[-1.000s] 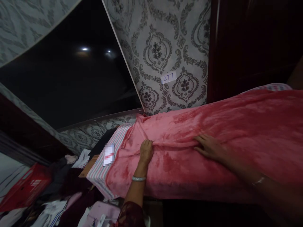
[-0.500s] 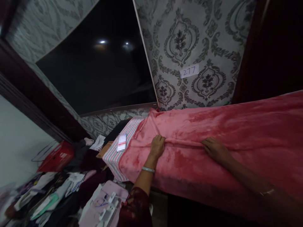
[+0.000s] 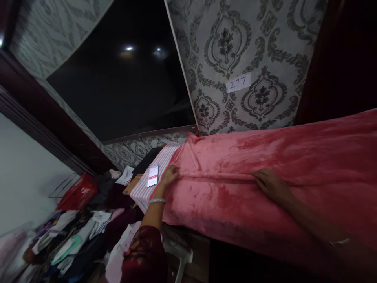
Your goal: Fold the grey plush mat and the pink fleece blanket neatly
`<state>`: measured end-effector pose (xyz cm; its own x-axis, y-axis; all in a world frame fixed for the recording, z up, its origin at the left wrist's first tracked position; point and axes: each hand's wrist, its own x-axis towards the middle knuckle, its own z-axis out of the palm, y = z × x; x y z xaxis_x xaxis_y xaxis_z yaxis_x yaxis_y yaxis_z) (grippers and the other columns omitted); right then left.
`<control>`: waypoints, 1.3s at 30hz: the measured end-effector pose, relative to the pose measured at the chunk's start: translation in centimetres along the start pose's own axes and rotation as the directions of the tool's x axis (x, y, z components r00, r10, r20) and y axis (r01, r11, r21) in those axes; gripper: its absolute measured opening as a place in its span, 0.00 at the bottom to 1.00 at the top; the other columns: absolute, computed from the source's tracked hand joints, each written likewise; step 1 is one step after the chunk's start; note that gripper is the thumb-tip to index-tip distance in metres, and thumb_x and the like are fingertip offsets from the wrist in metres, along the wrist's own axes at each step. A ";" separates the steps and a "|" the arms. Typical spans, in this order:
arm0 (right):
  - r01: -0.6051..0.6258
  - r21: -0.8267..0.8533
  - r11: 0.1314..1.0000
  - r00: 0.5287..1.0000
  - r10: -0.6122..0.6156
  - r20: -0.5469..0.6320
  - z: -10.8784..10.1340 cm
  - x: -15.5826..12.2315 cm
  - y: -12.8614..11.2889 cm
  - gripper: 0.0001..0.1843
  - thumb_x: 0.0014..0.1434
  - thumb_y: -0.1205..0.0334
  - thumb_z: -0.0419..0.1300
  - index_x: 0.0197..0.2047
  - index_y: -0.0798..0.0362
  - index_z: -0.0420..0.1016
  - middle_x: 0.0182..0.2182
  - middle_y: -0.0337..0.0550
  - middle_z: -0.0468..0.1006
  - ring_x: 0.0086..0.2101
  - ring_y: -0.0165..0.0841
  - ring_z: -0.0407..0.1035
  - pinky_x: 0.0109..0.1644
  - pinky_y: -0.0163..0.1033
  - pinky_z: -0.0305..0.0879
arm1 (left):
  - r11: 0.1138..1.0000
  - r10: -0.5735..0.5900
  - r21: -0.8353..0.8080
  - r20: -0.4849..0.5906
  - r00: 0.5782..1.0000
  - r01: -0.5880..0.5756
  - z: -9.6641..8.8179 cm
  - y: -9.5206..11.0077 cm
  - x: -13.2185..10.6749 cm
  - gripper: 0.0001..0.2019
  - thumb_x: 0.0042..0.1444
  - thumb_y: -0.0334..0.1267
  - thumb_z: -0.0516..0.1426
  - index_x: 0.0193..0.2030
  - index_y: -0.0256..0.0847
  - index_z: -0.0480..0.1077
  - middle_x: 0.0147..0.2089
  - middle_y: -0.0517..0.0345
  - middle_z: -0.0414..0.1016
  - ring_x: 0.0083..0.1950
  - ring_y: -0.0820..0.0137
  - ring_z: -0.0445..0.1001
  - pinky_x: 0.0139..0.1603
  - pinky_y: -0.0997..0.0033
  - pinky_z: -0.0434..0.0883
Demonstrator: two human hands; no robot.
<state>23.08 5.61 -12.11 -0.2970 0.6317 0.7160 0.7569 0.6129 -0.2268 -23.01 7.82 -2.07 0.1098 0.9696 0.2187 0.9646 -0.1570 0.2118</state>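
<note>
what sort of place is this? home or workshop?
Most likely a home bedroom: a pink plush blanket spread over striped bedding, patterned wallpaper behind it, and a heap of clothes lying beside it.

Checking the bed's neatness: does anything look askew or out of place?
A raised crease runs across the pink blanket between the left hand and right hand. A phone lies on the exposed striped sheet by its edge.

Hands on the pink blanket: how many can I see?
2. The left hand rests at the left end of the pink blanket, beside the striped sheet. The right hand lies flat along a fold further right. No others show.
</note>
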 end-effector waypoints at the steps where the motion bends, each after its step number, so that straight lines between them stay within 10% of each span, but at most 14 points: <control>1: 0.000 -0.002 1.000 1.000 0.000 -0.001 0.0 0.0 0.1 0.13 0.63 0.67 0.50 0.37 0.49 0.77 0.32 0.47 0.77 0.35 0.41 0.70 0.42 0.46 0.66 | 0.998 -0.066 -0.011 0.013 0.998 0.067 -0.2 -0.5 0.3 0.16 0.56 0.29 0.55 0.52 0.37 0.74 0.54 0.49 0.79 0.53 0.67 0.77 0.54 0.69 0.71; 11: -0.007 0.000 1.000 1.000 0.007 0.019 0.0 -0.1 0.2 0.13 0.62 0.67 0.51 0.38 0.51 0.77 0.32 0.48 0.77 0.36 0.41 0.70 0.42 0.46 0.66 | 0.853 -0.521 -0.008 0.044 0.852 0.522 -0.3 -1.9 3.3 0.18 0.54 0.34 0.59 0.52 0.37 0.73 0.53 0.39 0.80 0.54 0.56 0.78 0.48 0.64 0.70; 18: -0.005 -0.019 1.000 1.000 0.005 0.020 -0.1 0.0 0.2 0.13 0.63 0.67 0.51 0.38 0.51 0.77 0.32 0.47 0.77 0.36 0.40 0.70 0.42 0.45 0.66 | 0.823 -0.558 -0.141 -0.022 0.830 0.550 -1.4 -3.1 4.3 0.06 0.56 0.38 0.59 0.34 0.38 0.75 0.37 0.47 0.82 0.45 0.62 0.78 0.42 0.69 0.68; 27: -0.062 -0.019 0.998 0.998 0.062 -0.008 0.1 -0.3 0.3 0.16 0.66 0.64 0.48 0.37 0.52 0.77 0.34 0.49 0.77 0.37 0.40 0.70 0.42 0.44 0.67 | 0.775 -0.599 -0.384 -0.191 0.778 0.502 -2.7 -4.5 5.4 0.04 0.57 0.37 0.57 0.35 0.40 0.71 0.33 0.55 0.75 0.41 0.65 0.73 0.40 0.70 0.67; 32: -0.068 -0.012 0.998 0.998 0.068 -0.001 0.1 -0.3 0.3 0.15 0.65 0.65 0.48 0.38 0.52 0.77 0.34 0.49 0.77 0.37 0.40 0.70 0.43 0.45 0.67 | 0.719 -0.594 -0.505 -0.089 0.799 0.478 -3.0 -4.8 5.2 0.06 0.53 0.37 0.59 0.37 0.40 0.70 0.28 0.60 0.69 0.33 0.67 0.70 0.35 0.70 0.66; 39: -0.060 0.007 0.998 0.998 0.060 -0.020 0.1 -0.2 0.3 0.15 0.63 0.66 0.49 0.39 0.51 0.78 0.33 0.48 0.77 0.36 0.40 0.70 0.42 0.45 0.67 | 0.680 -0.323 -0.654 0.138 0.936 0.331 -5.0 -4.6 3.6 0.22 0.43 0.43 0.65 0.47 0.41 0.73 0.29 0.64 0.70 0.32 0.71 0.69 0.37 0.71 0.68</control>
<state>23.31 5.74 -12.37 -0.2397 0.6578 0.7140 0.7693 0.5773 -0.2736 -28.29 11.05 2.53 -0.1762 0.9843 0.0049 0.5358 0.0917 0.8393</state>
